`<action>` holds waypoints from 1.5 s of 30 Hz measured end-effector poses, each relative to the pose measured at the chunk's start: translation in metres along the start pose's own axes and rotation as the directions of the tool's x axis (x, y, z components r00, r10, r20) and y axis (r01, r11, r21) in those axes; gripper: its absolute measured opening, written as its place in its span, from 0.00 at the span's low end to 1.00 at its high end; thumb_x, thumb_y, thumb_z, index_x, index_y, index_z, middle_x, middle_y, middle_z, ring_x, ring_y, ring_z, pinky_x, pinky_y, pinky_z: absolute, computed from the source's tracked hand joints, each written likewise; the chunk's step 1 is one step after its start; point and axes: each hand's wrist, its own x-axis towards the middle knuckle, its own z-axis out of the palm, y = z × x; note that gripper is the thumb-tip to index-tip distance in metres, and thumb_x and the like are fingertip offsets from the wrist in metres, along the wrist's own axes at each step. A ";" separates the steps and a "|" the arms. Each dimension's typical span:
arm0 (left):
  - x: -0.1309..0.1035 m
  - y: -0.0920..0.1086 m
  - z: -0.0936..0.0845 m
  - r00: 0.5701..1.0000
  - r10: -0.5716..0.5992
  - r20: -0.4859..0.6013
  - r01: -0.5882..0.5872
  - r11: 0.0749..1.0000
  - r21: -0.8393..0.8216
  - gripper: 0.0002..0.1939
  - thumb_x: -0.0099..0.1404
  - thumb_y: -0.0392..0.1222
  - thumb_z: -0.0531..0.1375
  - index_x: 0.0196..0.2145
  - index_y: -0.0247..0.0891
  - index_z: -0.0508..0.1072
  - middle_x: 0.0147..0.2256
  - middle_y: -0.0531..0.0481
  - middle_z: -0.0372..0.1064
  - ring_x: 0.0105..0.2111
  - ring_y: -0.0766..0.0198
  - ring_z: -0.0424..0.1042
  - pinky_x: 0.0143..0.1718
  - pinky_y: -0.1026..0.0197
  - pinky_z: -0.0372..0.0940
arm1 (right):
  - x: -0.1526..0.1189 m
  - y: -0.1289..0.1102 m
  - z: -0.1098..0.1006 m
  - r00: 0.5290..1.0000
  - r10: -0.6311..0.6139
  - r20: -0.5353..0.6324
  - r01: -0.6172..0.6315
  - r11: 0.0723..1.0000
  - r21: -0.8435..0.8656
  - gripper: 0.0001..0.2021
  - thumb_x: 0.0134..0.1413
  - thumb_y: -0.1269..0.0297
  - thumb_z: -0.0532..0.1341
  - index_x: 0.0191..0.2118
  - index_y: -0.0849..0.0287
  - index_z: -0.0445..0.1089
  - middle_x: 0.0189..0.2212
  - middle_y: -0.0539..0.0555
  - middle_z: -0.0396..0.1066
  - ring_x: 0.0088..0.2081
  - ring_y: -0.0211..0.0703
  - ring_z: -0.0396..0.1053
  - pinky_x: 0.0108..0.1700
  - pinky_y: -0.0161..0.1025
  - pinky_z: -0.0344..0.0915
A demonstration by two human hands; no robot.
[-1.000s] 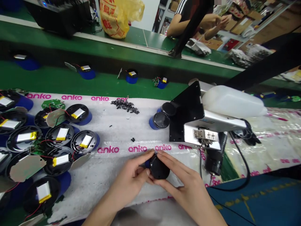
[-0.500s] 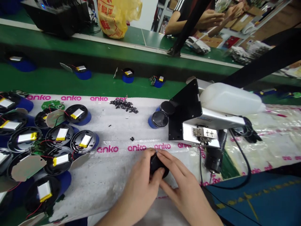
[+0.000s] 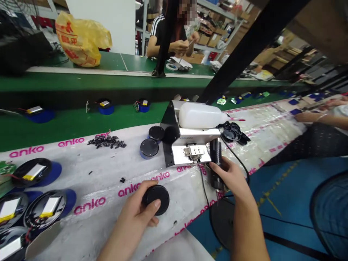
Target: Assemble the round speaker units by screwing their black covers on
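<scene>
My left hand (image 3: 140, 208) grips a round housing with a black top (image 3: 160, 199), the thumb lying across its face. Its sides are mostly hidden by the fingers. My right hand (image 3: 230, 177) is closed round a black electric screwdriver (image 3: 215, 152) that points tip down beside the metal screw feeder (image 3: 190, 154). To the left of the feeder are two blue housings with black lids, the nearer one (image 3: 149, 148) in front of the other (image 3: 156, 133).
Small black parts (image 3: 107, 141) lie in a pile on the anko-printed sheet (image 3: 108, 177). Opened blue housings with batteries (image 3: 51, 206) crowd the left. A white bottle (image 3: 201, 115) rests on the feeder. Black round pieces (image 3: 233, 132) lie behind. A co-worker (image 3: 170, 40) sits opposite.
My right hand has left the round housing and moved right onto the electric screwdriver. My left hand keeps the housing, its black top now facing up. The view has swung to the right.
</scene>
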 end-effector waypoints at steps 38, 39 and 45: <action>0.006 0.005 0.004 0.999 0.044 0.009 -0.044 0.998 -0.039 0.18 0.59 0.46 0.64 0.48 0.42 0.76 0.34 0.51 0.75 0.20 0.66 0.70 0.22 0.64 0.68 | -0.105 -0.145 0.066 0.919 -0.316 -0.234 0.392 0.701 0.595 0.30 0.52 0.26 0.47 0.51 0.41 0.55 0.16 0.44 0.57 0.12 0.48 0.57 0.20 0.45 0.60; 0.007 0.005 0.004 0.999 0.048 0.009 -0.048 0.998 -0.039 0.17 0.60 0.45 0.63 0.47 0.42 0.76 0.35 0.52 0.74 0.20 0.66 0.70 0.22 0.64 0.68 | -0.105 -0.145 0.065 0.909 -0.331 -0.252 0.416 0.696 0.586 0.27 0.54 0.28 0.47 0.48 0.42 0.56 0.15 0.44 0.58 0.12 0.47 0.57 0.20 0.45 0.60; 0.006 0.007 0.005 0.999 0.047 0.016 -0.046 0.998 -0.050 0.14 0.61 0.42 0.62 0.46 0.44 0.77 0.34 0.54 0.73 0.21 0.67 0.69 0.22 0.65 0.68 | -0.104 -0.143 0.066 0.868 -0.425 -0.255 0.474 0.563 0.677 0.11 0.58 0.46 0.60 0.43 0.42 0.63 0.20 0.45 0.63 0.15 0.44 0.62 0.19 0.42 0.63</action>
